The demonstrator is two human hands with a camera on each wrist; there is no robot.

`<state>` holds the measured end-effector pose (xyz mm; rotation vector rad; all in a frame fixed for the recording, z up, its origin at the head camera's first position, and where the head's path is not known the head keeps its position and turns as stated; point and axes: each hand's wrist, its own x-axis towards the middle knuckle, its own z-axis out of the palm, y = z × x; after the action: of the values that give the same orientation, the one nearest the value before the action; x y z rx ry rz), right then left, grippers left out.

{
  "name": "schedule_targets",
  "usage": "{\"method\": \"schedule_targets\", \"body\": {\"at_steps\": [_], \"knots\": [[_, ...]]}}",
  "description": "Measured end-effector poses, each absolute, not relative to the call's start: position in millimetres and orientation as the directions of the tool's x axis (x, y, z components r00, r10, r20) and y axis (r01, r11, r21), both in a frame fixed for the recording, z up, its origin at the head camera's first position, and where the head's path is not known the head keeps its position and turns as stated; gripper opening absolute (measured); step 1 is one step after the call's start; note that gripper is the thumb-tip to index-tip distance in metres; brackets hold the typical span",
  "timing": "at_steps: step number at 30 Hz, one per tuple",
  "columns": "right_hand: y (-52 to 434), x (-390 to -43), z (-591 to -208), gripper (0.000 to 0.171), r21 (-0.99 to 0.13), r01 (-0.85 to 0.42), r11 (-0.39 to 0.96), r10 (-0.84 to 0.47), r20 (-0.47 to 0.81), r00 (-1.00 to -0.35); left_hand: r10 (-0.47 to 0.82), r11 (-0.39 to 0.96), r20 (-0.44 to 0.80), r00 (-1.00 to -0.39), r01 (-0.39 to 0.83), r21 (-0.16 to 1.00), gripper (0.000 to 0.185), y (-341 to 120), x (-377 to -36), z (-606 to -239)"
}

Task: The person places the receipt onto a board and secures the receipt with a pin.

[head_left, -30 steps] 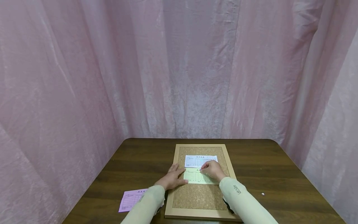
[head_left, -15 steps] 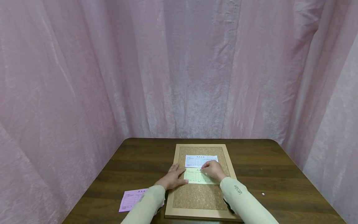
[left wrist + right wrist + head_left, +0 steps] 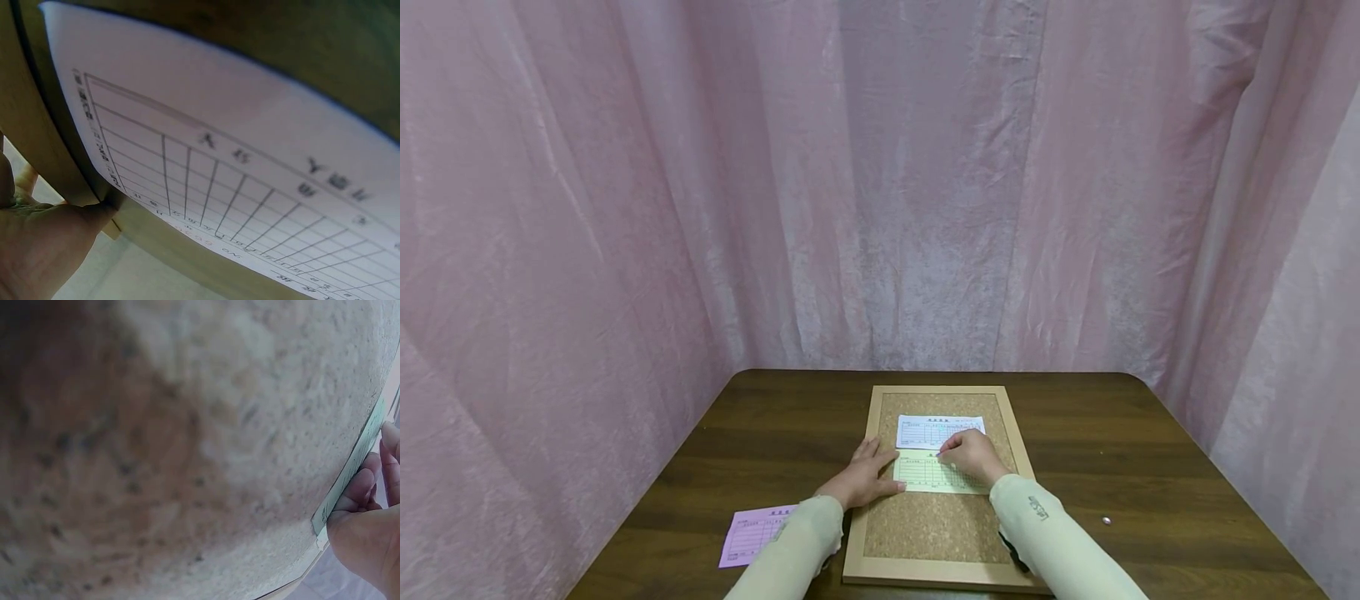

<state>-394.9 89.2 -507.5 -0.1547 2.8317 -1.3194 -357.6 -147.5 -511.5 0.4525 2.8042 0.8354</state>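
A wood-framed cork board (image 3: 943, 529) lies on the table. Across it a pale green printed slip (image 3: 913, 472) lies just below a white one (image 3: 916, 432). My left hand (image 3: 863, 480) rests on the board's left frame, fingers spread, with thumb and forefinger at the green slip's left edge. At the top middle of that slip, my right hand (image 3: 970, 455) pinches a tiny purplish thumbtack (image 3: 937, 454), mostly hidden by the fingertips. In the right wrist view the curled fingers (image 3: 359, 487) are over the green slip (image 3: 340, 481).
A pink-purple printed slip (image 3: 752, 537) lies on the dark wood table (image 3: 797, 417), partly under the left sleeve; it fills much of the left wrist view. One small shiny tack (image 3: 1107, 521) lies right of the board. Pink curtains (image 3: 925, 183) hang behind.
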Motion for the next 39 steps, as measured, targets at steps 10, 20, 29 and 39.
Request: {"method": "schedule_targets", "body": {"at_steps": [10, 20, 29, 39], "knots": [[88.8, -393.9, -506.3, 0.006, -0.757, -0.091, 0.647, -0.095, 0.038, -0.995, 0.342, 0.8, -0.077, -0.936, 0.248, 0.546, 0.069, -146.7, -358.1, -512.0], [87.3, -395.4, -505.3, 0.007, -0.744, -0.087, 0.662, -0.086, 0.04, -0.996, 0.333, 0.801, -0.087, -0.939, 0.233, 0.551, 0.069, -147.1, -358.0, -512.0], [87.1, -397.0, -509.6, 0.008, -0.74, -0.098, 0.665, -0.095, 0.047, -0.994, 0.336, 0.796, -0.085, -0.938, 0.235, 0.557, 0.069, -147.7, -357.5, -512.2], [86.6, -395.3, -504.9, 0.007, -0.72, -0.105, 0.686, -0.091, 0.058, -0.994, 0.33, 0.805, -0.088, -0.94, 0.231, 0.547, 0.07, -147.5, -359.0, -512.2]]}}
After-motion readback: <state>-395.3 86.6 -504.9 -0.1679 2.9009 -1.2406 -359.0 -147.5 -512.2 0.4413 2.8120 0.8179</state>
